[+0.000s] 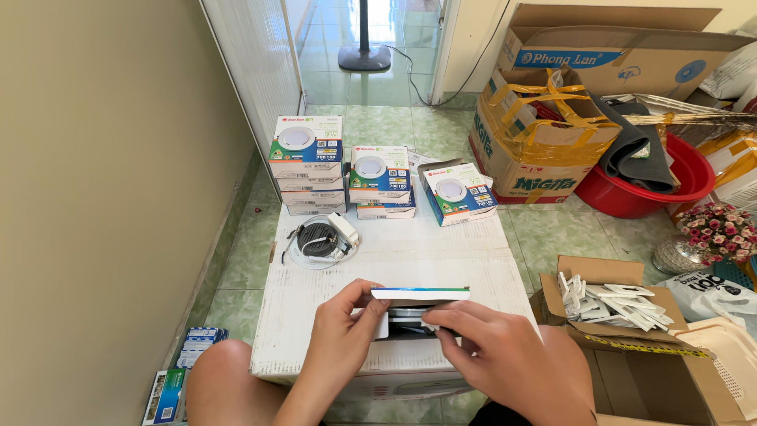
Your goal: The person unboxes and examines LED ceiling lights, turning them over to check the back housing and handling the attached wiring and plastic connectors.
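Green-tiled floor, beige wall on one side; a white carton (394, 260) lies flat as the work surface. At its near edge the left hand (347, 331) and right hand (505, 355) are together, both clamped on a small lamp box (420, 304) w/ its flap up. Contents are mostly hidden by fingers (something grey and metallic, hard to tell). Stacks of boxed lamps (378, 177) line the carton's far edge. A bare downlight (319, 239) w/ coiled wire sits between. Knee cut off by frame.
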